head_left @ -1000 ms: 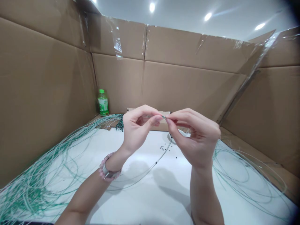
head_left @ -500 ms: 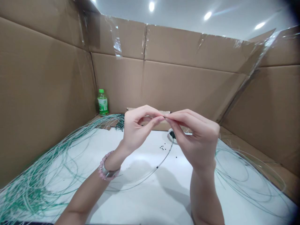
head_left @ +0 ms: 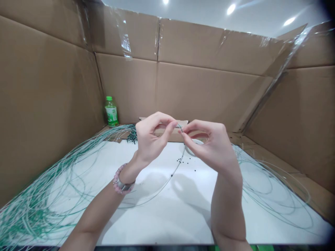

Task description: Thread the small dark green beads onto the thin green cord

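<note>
My left hand (head_left: 150, 139) and my right hand (head_left: 209, 148) are raised together over the white tabletop (head_left: 167, 212). Both pinch the end of a thin green-and-white wire (head_left: 175, 170) between thumb and forefinger, fingertips almost touching. The wire curves down from my fingers to the table and carries a small black bead (head_left: 171, 175) partway along. Whether a bead sits at my fingertips is too small to tell. A pink bead bracelet (head_left: 119, 179) is on my left wrist.
Several loose black beads (head_left: 184, 161) lie on the table behind my hands, near a small white dish (head_left: 196, 142). Tangled green wires (head_left: 36, 205) pile at the left; looser loops (head_left: 272, 195) spread right. A green bottle (head_left: 111, 112) stands in the back-left corner. Cardboard walls (head_left: 209, 94) surround the table.
Both hands have shifted slightly left and up in view, and my right fingers have re-gripped the wire end. The view has tipped down a little.
</note>
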Available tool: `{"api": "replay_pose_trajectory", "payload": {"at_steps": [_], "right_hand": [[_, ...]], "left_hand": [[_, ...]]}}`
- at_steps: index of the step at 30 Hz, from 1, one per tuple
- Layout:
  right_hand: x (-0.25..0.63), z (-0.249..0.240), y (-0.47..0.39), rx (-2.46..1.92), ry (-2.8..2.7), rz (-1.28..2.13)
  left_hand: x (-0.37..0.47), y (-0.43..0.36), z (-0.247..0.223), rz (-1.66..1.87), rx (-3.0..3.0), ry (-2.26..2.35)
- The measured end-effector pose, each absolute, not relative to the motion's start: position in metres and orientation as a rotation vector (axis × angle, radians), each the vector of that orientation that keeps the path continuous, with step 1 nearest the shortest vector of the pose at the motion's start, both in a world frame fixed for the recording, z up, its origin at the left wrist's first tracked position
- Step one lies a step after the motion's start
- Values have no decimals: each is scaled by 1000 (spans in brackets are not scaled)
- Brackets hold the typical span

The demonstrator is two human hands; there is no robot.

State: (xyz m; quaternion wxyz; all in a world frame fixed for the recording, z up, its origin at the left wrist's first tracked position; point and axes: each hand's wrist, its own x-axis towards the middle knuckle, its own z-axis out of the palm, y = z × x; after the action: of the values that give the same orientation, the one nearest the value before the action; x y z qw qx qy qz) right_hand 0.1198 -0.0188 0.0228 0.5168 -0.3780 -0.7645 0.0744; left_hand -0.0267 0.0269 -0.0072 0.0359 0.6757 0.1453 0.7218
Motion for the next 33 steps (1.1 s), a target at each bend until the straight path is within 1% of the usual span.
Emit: {"api": "replay_pose_trajectory", "payload": {"at_steps": [4,9,11,13,18,22,25,28,31,33], "right_hand": [[126,26,-13,-873,-1821,302],[124,24,-7,-854,-1746,271],[125,24,-6,-857,-1736,225],[126,25,-7,-844,-1720,186],[127,30,-16,-841,-1735,197],[128,32,-21,-835,-1735,206],[129,33,-21,-821,-1726,189],[129,34,-22,-822,-1719,198],[129,36,-25,-846,-1725,213],[129,37,-27,-858,-1730,208]], "left_hand": [[-22,30,-10,2076,2040,478],[-12,54,-21,1903,1874,406],[-5,72,-39,1720,1963,537],[4,89,-65,1438,2119,750],[16,108,-137,921,2312,949],[13,114,-162,654,2357,1069],[11,118,-166,567,2354,1090],[13,118,-170,556,2341,1071],[17,113,-172,642,2320,1028],[18,110,-169,758,2299,972]]}}
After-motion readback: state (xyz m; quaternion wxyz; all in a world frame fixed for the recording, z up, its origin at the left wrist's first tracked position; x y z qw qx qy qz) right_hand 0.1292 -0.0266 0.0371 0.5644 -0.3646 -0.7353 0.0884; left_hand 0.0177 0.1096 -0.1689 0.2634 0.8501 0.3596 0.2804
